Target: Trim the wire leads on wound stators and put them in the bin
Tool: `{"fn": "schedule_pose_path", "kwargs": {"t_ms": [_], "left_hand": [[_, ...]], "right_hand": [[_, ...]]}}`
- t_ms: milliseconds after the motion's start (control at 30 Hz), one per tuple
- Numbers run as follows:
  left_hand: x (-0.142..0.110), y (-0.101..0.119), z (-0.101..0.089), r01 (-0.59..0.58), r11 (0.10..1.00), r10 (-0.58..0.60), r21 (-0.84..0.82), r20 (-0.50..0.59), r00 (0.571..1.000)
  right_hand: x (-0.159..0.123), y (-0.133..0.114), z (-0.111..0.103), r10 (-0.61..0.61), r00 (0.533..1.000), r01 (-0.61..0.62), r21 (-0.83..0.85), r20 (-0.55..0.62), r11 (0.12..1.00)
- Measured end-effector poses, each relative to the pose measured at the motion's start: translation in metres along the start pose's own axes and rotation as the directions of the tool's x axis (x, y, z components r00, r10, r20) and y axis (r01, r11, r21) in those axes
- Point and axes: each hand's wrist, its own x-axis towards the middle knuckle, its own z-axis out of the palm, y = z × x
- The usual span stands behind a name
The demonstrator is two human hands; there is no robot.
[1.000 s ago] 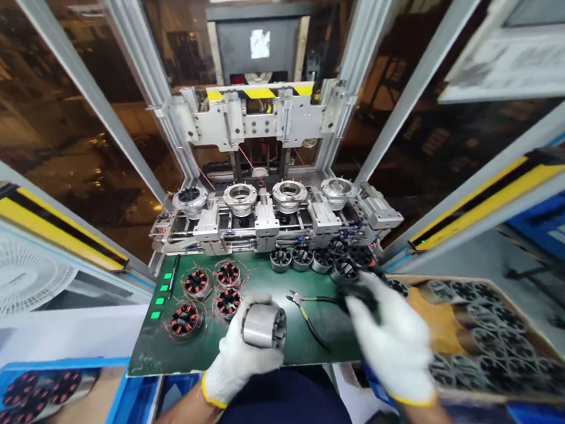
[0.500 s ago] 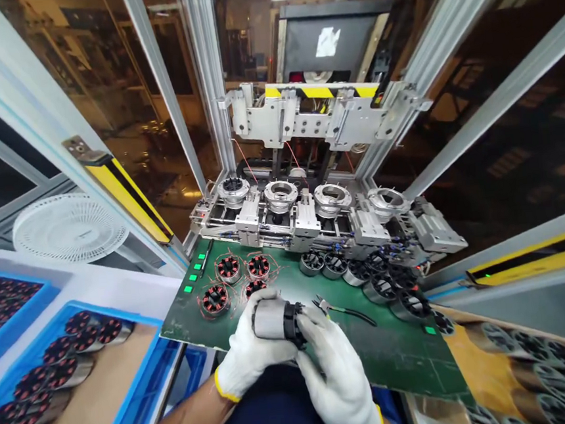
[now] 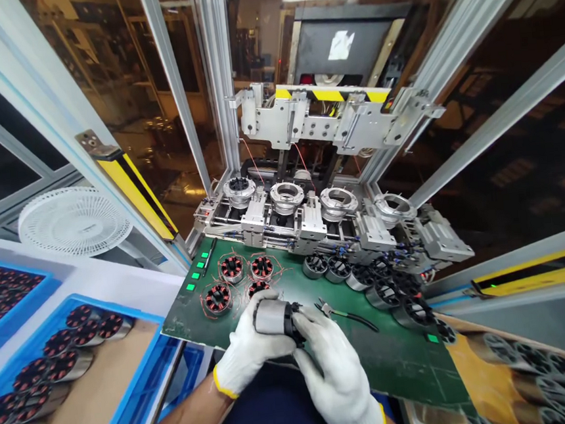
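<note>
My left hand (image 3: 251,343), in a white glove with a yellow cuff, grips a brushed-metal motor housing (image 3: 270,317) lying on its side. A dark slotted core (image 3: 292,320) sits at the housing's right end, held by my right hand (image 3: 332,372). The fingers of both hands cover much of the pair. Just past them, on a green work mat (image 3: 398,353), lie side-cutting pliers (image 3: 344,317) with dark handles. Several copper-wound stators with red parts (image 3: 231,269) stand to the upper left of my hands.
A row of dark slotted cores (image 3: 337,270) stands on the mat below a metal fixture with round nests (image 3: 287,197). Blue trays of red-and-metal parts (image 3: 77,349) lie left. A cardboard box of metal cylinders (image 3: 534,375) lies right. Aluminium frames and light curtains flank the station.
Over the last second my right hand has moved left from the pliers area, bringing the dark core to the housing's end. In the last half second, my hands have barely moved.
</note>
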Motion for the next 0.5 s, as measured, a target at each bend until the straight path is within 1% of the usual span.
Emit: {"fn": "schedule_pose_path", "kwargs": {"t_ms": [67, 167, 233, 267, 333, 367, 400, 433, 500], "left_hand": [[-0.004, 0.008, 0.002, 0.007, 1.000, -0.007, 0.014, 0.002, 1.000], [-0.007, 0.018, 0.003, 0.019, 0.995, -0.015, 0.101, -0.038, 0.999], [-0.009, 0.022, 0.004, 0.022, 0.989, -0.011, 0.149, -0.076, 0.997], [-0.010, 0.025, 0.004, 0.027, 0.984, -0.010, 0.177, -0.095, 0.995], [-0.014, 0.031, 0.006, 0.051, 0.961, -0.010, 0.270, -0.153, 0.988], [-0.016, 0.034, 0.007, 0.067, 0.941, -0.005, 0.332, -0.185, 0.983], [-0.019, 0.037, 0.009, 0.079, 0.916, 0.007, 0.394, -0.213, 0.977], [-0.020, 0.040, 0.011, 0.080, 0.889, 0.032, 0.451, -0.234, 0.972], [-0.022, 0.045, 0.015, 0.029, 0.833, 0.124, 0.553, -0.236, 0.964]], "right_hand": [[0.002, -0.001, 0.001, -0.023, 0.999, 0.022, 0.017, 0.038, 1.000], [0.003, 0.003, 0.003, -0.061, 0.988, 0.054, 0.053, 0.140, 0.997], [0.003, 0.006, 0.003, -0.042, 0.984, 0.028, 0.079, 0.174, 0.996], [0.004, 0.007, 0.003, -0.006, 0.987, -0.010, 0.096, 0.159, 0.995], [0.006, 0.008, 0.003, 0.139, 0.987, -0.149, 0.147, 0.077, 0.978], [0.009, 0.008, 0.003, 0.227, 0.973, -0.231, 0.178, 0.047, 0.956], [0.012, 0.007, 0.004, 0.301, 0.952, -0.304, 0.212, 0.048, 0.929], [0.016, 0.005, 0.005, 0.345, 0.934, -0.356, 0.251, 0.090, 0.900], [0.026, 0.002, 0.009, 0.351, 0.902, -0.421, 0.338, 0.250, 0.842]]}}
